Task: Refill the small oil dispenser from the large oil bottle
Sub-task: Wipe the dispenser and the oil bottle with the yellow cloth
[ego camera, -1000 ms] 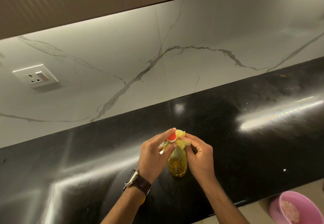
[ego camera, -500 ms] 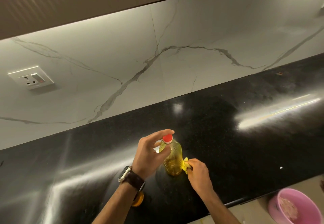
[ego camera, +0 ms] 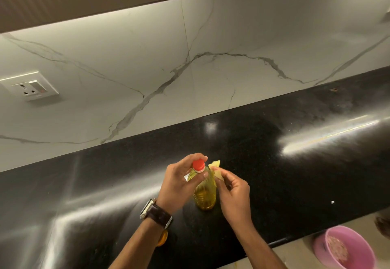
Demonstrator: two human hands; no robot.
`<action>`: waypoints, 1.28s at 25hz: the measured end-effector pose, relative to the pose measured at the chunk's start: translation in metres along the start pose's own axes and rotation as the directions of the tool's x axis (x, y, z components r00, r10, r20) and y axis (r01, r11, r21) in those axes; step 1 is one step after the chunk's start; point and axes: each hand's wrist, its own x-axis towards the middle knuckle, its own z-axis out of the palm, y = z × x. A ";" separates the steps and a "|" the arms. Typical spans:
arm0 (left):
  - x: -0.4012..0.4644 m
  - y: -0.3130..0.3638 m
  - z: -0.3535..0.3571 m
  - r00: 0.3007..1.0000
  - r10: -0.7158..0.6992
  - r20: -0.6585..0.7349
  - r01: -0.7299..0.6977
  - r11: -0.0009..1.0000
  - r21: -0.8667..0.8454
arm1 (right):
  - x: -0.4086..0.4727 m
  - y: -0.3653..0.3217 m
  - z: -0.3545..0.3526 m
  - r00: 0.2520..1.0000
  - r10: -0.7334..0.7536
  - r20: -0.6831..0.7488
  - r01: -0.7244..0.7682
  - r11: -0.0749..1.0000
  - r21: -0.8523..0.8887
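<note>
A clear plastic oil bottle [ego camera: 205, 195] with yellow oil and a red cap [ego camera: 198, 166] stands upright on the black countertop [ego camera: 295, 174]. My left hand [ego camera: 179, 182] grips its neck just under the cap. My right hand [ego camera: 233, 192] pinches a small yellow cloth [ego camera: 215, 168] against the bottle's right shoulder. Under my left forearm a small amber-yellow object [ego camera: 163, 238] peeks out; most of it is hidden, so I cannot tell what it is.
A white marble backsplash with a wall socket [ego camera: 34, 88] rises behind the counter. A cabinet hangs above. A pink bowl [ego camera: 346, 249] sits on the floor below the counter's front edge at the lower right.
My right hand rose with the yellow cloth from the bottle's base to its shoulder. My left hand closed in on the neck below the cap.
</note>
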 end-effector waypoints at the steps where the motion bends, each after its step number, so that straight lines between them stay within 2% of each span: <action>1: 0.002 0.001 -0.004 0.999 0.011 0.041 -0.011 1.000 -0.012 | -0.001 -0.008 0.003 0.998 -0.061 0.010 0.061 0.998 0.020; 3: 0.003 0.002 -0.010 0.994 0.027 0.105 -0.024 0.999 -0.029 | -0.002 -0.012 0.008 0.984 -0.177 0.023 0.177 0.984 0.000; 5: 0.004 0.000 -0.013 0.990 0.020 0.142 -0.014 0.999 -0.045 | -0.001 0.004 0.009 0.962 -0.272 0.035 0.275 0.955 -0.115; 6: 0.005 0.000 -0.014 0.988 0.015 0.154 -0.008 0.999 -0.047 | 0.000 0.020 0.007 0.961 -0.274 0.043 0.277 0.943 -0.185; 8: 0.006 0.001 -0.014 0.985 0.013 0.173 -0.007 0.999 -0.035 | 0.001 0.059 0.001 0.983 -0.173 0.069 0.186 0.918 -0.351; 11: 0.006 0.002 -0.012 0.978 0.001 0.208 0.006 0.999 -0.032 | 0.000 0.109 -0.006 0.988 0.077 0.135 0.008 0.841 -0.541; 14: 0.015 0.007 -0.018 0.942 -0.019 0.336 0.035 0.999 -0.042 | 0.008 0.119 -0.012 0.975 0.194 0.109 -0.113 0.852 -0.511; 17: 0.021 0.007 -0.022 0.895 -0.020 0.445 0.034 0.999 -0.025 | 0.014 0.107 -0.022 0.967 0.251 0.041 -0.225 0.918 -0.327; 19: 0.016 0.006 -0.018 0.939 -0.040 0.341 0.058 0.998 -0.040 | 0.015 0.094 -0.026 0.965 0.263 -0.012 -0.261 0.950 -0.174; 21: 0.003 0.003 -0.008 0.995 -0.077 0.070 0.082 0.993 -0.079 | 0.015 0.083 -0.030 0.960 0.272 -0.071 -0.272 0.962 0.009; 22: -0.004 0.001 -0.002 0.994 -0.097 -0.051 0.092 0.992 -0.086 | 0.016 0.078 -0.032 0.956 0.281 -0.089 -0.273 0.957 0.094; 24: -0.010 0.000 0.008 0.976 -0.117 -0.182 0.103 0.991 -0.083 | 0.017 0.066 -0.034 0.952 0.288 -0.099 -0.270 0.949 0.162; 27: -0.010 0.000 0.015 0.978 -0.067 -0.199 0.071 0.997 0.016 | 0.015 0.040 -0.029 0.979 0.195 -0.054 -0.191 0.979 0.070; 32: -0.004 0.003 0.012 0.990 -0.034 -0.134 0.047 0.994 0.095 | 0.018 -0.008 -0.019 0.996 -0.070 0.061 0.063 0.992 0.113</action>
